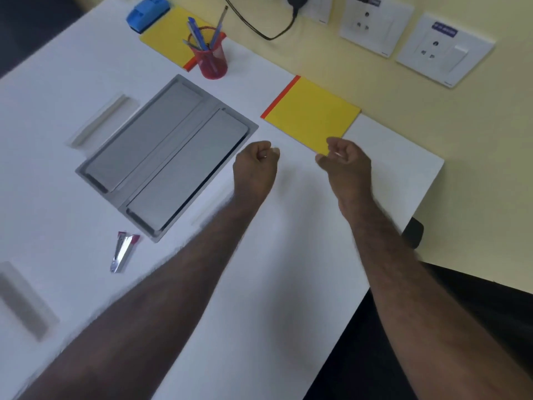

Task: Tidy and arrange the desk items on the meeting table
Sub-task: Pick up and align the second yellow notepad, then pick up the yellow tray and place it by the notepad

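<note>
Right hand (344,161) is curled loosely at the near corner of the yellow pad (311,114), centre-right of frame, seemingly to square it against the wall edge; left hand (255,166) is fisted, empty, beside it.

On the table (288,226), a pad (310,114) lies at the far edge by the wall, right of the cable box (167,151) sunk in the middle. Behind the box stands a pen cup (212,57), touching a second pad (170,39) to its left, and a duster (148,13) sits on that pad's far-left corner. A stapler (122,252) lies near the box's front corner, and sockets (403,36) line the wall behind the first pad.
</note>
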Demonstrator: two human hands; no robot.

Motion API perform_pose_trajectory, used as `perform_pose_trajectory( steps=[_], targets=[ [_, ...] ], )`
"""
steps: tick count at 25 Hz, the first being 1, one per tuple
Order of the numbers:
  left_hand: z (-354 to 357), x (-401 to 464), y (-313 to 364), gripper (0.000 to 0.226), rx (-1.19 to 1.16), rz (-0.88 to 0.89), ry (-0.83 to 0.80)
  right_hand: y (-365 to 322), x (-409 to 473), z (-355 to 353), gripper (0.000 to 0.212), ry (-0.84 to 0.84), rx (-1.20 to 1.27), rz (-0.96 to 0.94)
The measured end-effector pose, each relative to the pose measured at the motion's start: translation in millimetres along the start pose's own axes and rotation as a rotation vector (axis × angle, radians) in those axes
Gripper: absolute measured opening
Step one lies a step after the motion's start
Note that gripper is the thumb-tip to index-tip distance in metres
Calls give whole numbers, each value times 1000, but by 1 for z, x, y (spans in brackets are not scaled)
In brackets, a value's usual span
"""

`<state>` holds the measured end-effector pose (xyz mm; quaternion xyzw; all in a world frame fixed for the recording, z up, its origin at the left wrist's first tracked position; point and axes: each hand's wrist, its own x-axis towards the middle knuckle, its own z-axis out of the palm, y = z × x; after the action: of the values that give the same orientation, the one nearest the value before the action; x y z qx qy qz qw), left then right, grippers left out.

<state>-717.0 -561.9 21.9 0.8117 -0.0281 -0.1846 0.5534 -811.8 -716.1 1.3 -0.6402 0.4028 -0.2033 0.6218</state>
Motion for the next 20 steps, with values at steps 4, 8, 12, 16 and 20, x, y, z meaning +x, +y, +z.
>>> perform_pose_trajectory(
  steps=[4,8,12,16,20],
  targets=[
    [-52,-69,-12,22,5,69,96,0,-81,33,37,-100,-137,-64],
    [-112,-126,-40,27,-14,90,176,8,-164,70,33,-207,-242,-93],
    [-173,-176,-84,27,-4,75,285,24,-240,99,31,-316,-335,-114],
    [-227,-215,-134,32,71,12,336,43,-300,122,32,-383,-396,-170],
    [-266,-248,-181,35,189,-63,380,60,-343,140,33,-441,-499,-219]
  ],
)
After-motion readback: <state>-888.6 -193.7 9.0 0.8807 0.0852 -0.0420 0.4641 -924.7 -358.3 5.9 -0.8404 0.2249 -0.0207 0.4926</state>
